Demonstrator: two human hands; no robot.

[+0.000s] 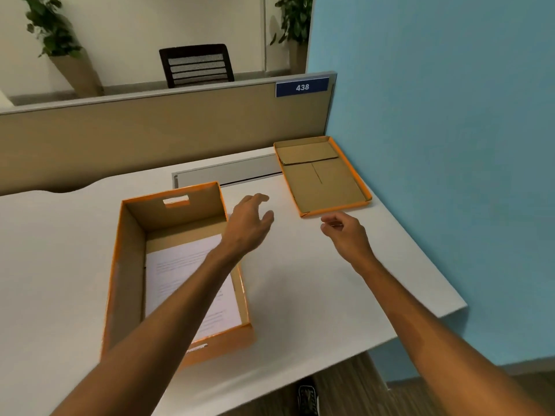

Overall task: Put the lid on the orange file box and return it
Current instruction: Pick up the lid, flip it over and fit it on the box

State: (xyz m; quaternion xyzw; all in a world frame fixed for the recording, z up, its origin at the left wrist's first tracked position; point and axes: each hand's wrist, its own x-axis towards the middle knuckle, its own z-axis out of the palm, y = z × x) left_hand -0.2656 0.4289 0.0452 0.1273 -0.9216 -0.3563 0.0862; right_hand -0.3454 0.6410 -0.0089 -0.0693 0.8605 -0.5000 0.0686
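The orange file box [126,265] stands open on the white desk, left of centre, with white papers [180,271] lying flat inside. Its orange lid [322,175] lies upside down at the desk's far right corner, against the blue wall. My left hand [247,223] hovers over the box's far right corner, fingers spread, holding nothing. Just short of the lid's near edge, my right hand [345,231] hangs above the desk with loosely curled fingers, and nothing is in it. Neither hand touches the lid.
A beige partition [150,136] with a blue "438" sign [301,87] runs along the desk's back. A blue wall [435,145] bounds the right side. A grey cable cover [228,172] lies behind the box. The desk's right edge [420,259] drops off to wooden floor.
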